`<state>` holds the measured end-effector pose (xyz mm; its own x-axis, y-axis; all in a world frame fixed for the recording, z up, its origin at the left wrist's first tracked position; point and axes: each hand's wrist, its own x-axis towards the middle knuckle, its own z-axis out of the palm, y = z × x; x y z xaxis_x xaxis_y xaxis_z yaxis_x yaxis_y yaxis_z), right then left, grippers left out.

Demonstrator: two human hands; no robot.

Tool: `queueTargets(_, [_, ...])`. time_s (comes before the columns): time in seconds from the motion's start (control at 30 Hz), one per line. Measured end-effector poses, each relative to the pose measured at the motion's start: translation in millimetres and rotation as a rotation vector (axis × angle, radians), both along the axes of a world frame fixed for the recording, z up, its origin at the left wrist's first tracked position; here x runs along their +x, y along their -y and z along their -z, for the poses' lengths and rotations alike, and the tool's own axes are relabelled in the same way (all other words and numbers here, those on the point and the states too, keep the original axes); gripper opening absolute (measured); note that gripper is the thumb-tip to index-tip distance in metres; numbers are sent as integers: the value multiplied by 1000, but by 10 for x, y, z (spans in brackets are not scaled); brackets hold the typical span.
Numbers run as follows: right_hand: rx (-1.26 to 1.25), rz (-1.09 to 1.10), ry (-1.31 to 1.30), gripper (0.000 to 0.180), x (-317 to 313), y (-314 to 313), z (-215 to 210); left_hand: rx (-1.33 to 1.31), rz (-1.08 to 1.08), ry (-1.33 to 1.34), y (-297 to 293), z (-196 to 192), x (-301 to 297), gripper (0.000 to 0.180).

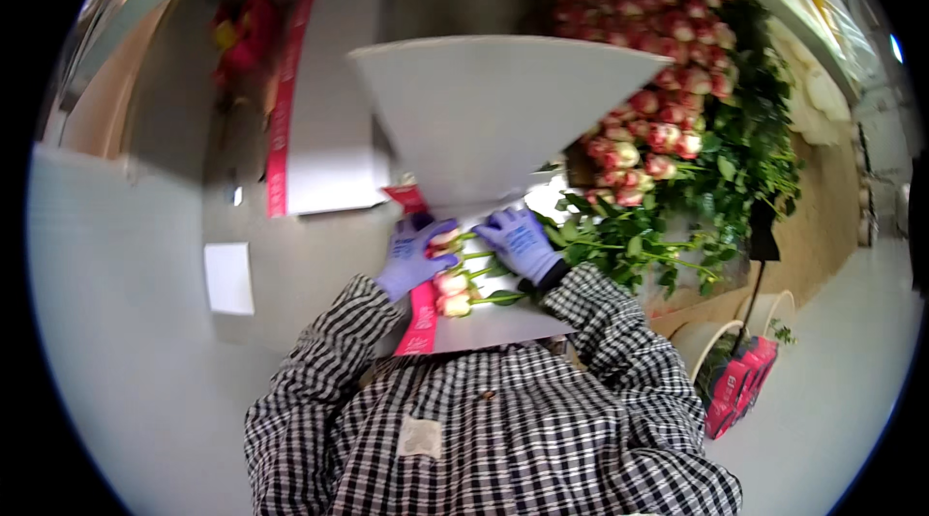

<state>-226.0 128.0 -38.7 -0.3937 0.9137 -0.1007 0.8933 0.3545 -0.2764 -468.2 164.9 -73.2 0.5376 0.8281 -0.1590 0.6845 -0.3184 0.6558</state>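
The head view showed two purple-gloved hands over a white sheet (498,327) with a pink edge. A few pink-and-cream roses (453,304) lay on the sheet, heads toward the left by the pink edge, stems and leaves running right. The left hand (418,255) had its grip closed round the uppermost rose head, thumb below and fingers above. The right hand (518,243) was set over the stem side, fingers pointing left; whether its grip held anything, I could not tell.

A pale panel (508,110) stood just beyond both hands. On the grey surface (319,269) to the left lay a pink-edged board (334,100) and, nearer, a white card (228,279). A large heap of red-and-white roses (668,90) filled the far right, its leafy stems reaching near the right hand. Lower right were buckets (699,342) and a red box (740,390).
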Motion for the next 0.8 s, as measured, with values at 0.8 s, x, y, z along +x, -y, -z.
queueTargets(0.8, [1039,673,-935,34,2142,1469,-3814,-4,-312,-56,173,-177,317,41])
